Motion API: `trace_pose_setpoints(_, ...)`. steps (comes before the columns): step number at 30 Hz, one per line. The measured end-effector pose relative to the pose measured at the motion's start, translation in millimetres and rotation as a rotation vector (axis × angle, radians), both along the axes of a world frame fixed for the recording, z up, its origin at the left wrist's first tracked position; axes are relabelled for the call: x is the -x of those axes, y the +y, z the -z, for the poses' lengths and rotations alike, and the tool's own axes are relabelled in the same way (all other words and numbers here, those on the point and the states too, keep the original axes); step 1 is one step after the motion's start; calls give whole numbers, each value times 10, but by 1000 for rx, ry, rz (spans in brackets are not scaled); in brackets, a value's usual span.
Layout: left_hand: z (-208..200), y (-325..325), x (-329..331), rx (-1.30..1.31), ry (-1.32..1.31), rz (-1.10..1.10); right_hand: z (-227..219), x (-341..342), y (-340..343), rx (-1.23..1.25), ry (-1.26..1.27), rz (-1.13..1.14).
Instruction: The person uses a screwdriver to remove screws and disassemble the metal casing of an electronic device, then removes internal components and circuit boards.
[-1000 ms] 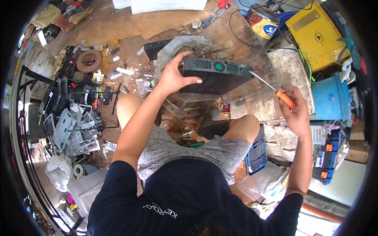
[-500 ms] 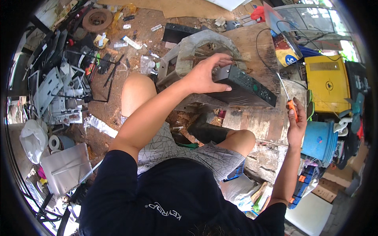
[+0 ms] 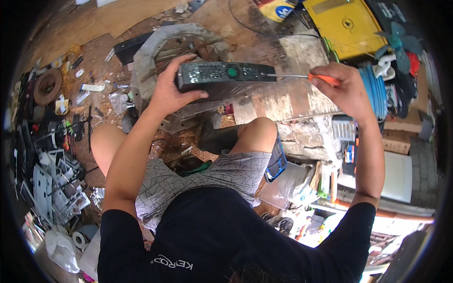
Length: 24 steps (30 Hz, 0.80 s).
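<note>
My left hand (image 3: 175,90) is wrapped around the left end of a flat black electronic device case (image 3: 226,90), thumb on the near side and fingers on the far side. The case is tilted so its narrow panel, dotted with small parts and a round green spot, shows upward. In my right hand (image 3: 344,88) is a screwdriver (image 3: 291,75) with an orange handle, held nearly level. Its tip meets or hovers just over the right end of the panel; contact is too small to confirm.
Under the case is a grey octagonal frame (image 3: 141,59) beside a wooden board (image 3: 250,45). A yellow box (image 3: 347,23), a teal fan blade (image 3: 400,40) and a blue bucket (image 3: 373,92) stand to the right. Scrap metal parts (image 3: 47,184) crowd the left floor.
The screwdriver has swung from pointing up, away from the case, to lying level with its tip at the panel's right end. The case is turned more crosswise, and the view has shifted right.
</note>
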<state>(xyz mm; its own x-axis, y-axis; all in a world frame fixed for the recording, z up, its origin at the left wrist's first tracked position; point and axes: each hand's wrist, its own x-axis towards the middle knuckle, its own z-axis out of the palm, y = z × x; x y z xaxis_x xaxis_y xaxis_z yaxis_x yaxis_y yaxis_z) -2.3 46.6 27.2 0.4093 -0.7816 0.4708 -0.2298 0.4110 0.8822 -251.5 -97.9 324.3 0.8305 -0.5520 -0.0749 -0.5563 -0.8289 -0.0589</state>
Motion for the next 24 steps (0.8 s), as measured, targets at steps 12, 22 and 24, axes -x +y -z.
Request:
trace_pose_setpoints(12, -30, 22, 17, -21, -3, 31, 72, -58, -138, -45, 29, -50)
trace_pose_setpoints(22, -115, 35, -6, -14, 8, 22, -74, -337, -117, -32, 251, -138)
trace_pose_setpoints(24, -91, 5, 20, 11, 93, 62, -101, -437, -78, -92, 368, 15)
